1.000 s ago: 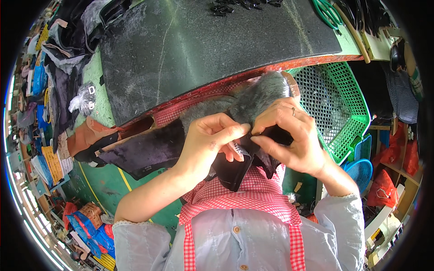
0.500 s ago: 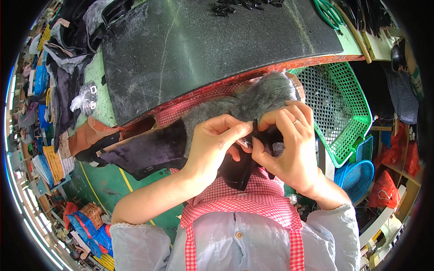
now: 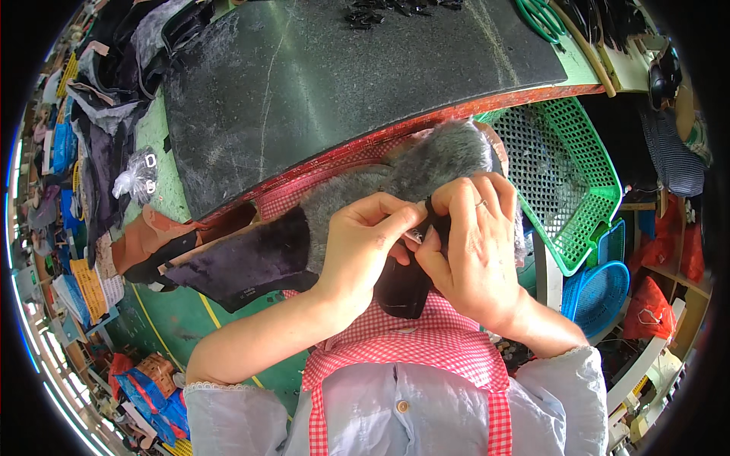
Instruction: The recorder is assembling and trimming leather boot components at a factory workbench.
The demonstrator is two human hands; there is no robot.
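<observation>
Both hands meet over my lap at a dark fur-lined piece. My left hand (image 3: 353, 251) is closed, thumb and forefinger pinched on the near side of a narrow black strap (image 3: 428, 207). A small shiny bit shows by its fingertips, too small to name. My right hand (image 3: 480, 254) is closed on the same strap, its fingers curled and mostly covering it. Below the fingers hangs a smooth black flap (image 3: 403, 292). Grey fur (image 3: 449, 156) bulges out beyond my hands, and a dark purple-black suede panel (image 3: 239, 258) stretches to the left.
A dark slab (image 3: 342, 83) with a red edge covers the bench ahead, several small black pieces (image 3: 372, 14) at its far side. A green basket (image 3: 582, 220) stands right, above a blue basket (image 3: 597, 296). At left lie a clear bag (image 3: 137, 175) and fur-lined pieces (image 3: 106, 137).
My right hand has turned inward and closed further over the strap, covering more of it. The left hand keeps its pinch almost in place. The view has shifted slightly.
</observation>
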